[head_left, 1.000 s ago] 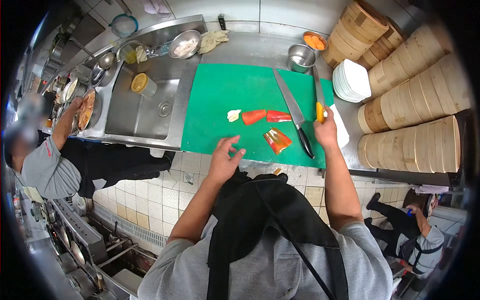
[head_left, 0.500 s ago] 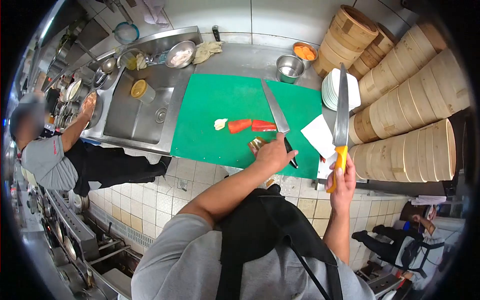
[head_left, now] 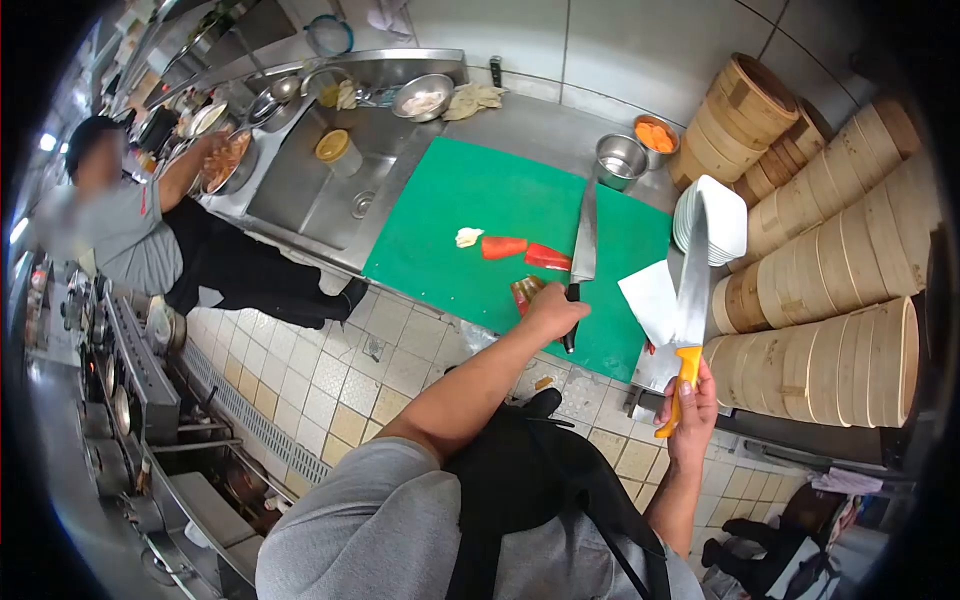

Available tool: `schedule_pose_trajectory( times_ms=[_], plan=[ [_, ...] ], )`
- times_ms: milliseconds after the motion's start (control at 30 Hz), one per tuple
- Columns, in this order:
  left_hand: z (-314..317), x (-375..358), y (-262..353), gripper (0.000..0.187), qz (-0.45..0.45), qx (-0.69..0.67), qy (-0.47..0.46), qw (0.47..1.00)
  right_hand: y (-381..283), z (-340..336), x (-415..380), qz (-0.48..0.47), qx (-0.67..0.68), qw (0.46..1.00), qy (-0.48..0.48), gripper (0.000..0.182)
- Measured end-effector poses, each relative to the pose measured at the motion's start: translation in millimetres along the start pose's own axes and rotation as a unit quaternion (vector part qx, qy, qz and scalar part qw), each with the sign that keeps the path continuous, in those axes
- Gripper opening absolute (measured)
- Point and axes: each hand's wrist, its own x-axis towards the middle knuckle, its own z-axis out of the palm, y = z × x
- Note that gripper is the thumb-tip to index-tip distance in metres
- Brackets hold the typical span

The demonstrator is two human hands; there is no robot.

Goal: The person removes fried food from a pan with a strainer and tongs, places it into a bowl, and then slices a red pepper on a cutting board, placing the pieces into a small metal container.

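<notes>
My left hand (head_left: 556, 312) is closed around the black handle of a kitchen knife (head_left: 585, 235), whose broad blade lies over the green cutting board (head_left: 420, 215). Beside these fingers rests a cut piece of red pepper (head_left: 520, 293), its inner side showing. Two flat red pepper pieces (head_left: 504, 247) lie left of the blade, with a small whitish lump (head_left: 468, 237) at their left end. My right hand (head_left: 690, 410) grips the yellow handle of a second knife (head_left: 692, 290), held up with its long blade pointing away from me, beyond the board's right edge.
A white sheet (head_left: 650, 300) lies at the board's right. Stacked white dishes (head_left: 715, 220) and bamboo steamers (head_left: 760, 380) line the right side. Metal bowls, one with orange slices (head_left: 655, 136), stand behind. At left are a sink (head_left: 300, 200) and a co-worker (head_left: 130, 220) over a bowl.
The view has turned and shifted. The black-handled knife has swung against the board, its tip moving right. My right hand still holds the yellow-handled knife. The co-worker's arm has moved over the bowl.
</notes>
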Motion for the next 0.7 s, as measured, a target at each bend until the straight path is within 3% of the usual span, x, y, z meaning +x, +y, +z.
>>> schedule_pose_trajectory(
  times_ms=[67,133,233,267,300,367,433,467,500,567,600,633,700],
  plan=[
    [-6,-1,-14,0.037,0.002,-0.072,-0.029,0.997,-3,6,2,-0.069,-0.005,0.998,-0.014,0.045],
    [-23,-26,-5,0.031,-0.054,-0.276,-0.042,0.959,-6,19,3,-0.098,-0.001,0.995,-0.019,0.043],
    [-58,-65,1,0.031,0.027,-0.266,-0.058,0.962,-8,27,6,-0.112,-0.01,0.993,-0.038,0.035],
    [-69,-70,-8,0.031,0.032,-0.268,-0.053,0.961,-3,21,5,-0.057,-0.019,0.997,-0.038,0.034],
    [-80,-71,-21,0.032,0.033,-0.215,-0.049,0.975,1,23,3,-0.002,-0.028,0.999,-0.04,0.034],
    [-102,-74,-50,0.033,0.033,-0.167,-0.037,0.985,27,32,-4,-0.029,-0.06,0.998,-0.004,0.038],
    [-124,-84,-82,0.032,0.14,0.104,0.116,0.978,56,30,-6,-0.051,-0.082,0.995,-0.034,0.034],
    [-135,-98,-90,0.034,0.149,0.072,0.138,0.976,53,45,-12,-0.027,-0.121,0.992,-0.04,0.034],
    [-148,-110,-98,0.034,0.145,0.068,0.147,0.976,56,50,-15,-0.026,-0.123,0.991,-0.05,0.034],
    [-175,-129,-113,0.034,0.146,0.159,0.087,0.973,64,53,-15,0.021,-0.318,0.943,-0.095,0.031],
    [-186,-135,-123,0.035,0.203,0.169,0.101,0.959,67,55,-14,-0.026,-0.385,0.917,-0.102,0.028],
    [-197,-140,-132,0.035,0.201,0.168,0.109,0.959,67,57,-10,-0.031,-0.385,0.916,-0.109,0.028],
    [-223,-157,-130,0.033,0.27,0.222,0.069,0.934,48,74,-12,-0.117,-0.432,0.884,-0.135,0.025]
  ],
)
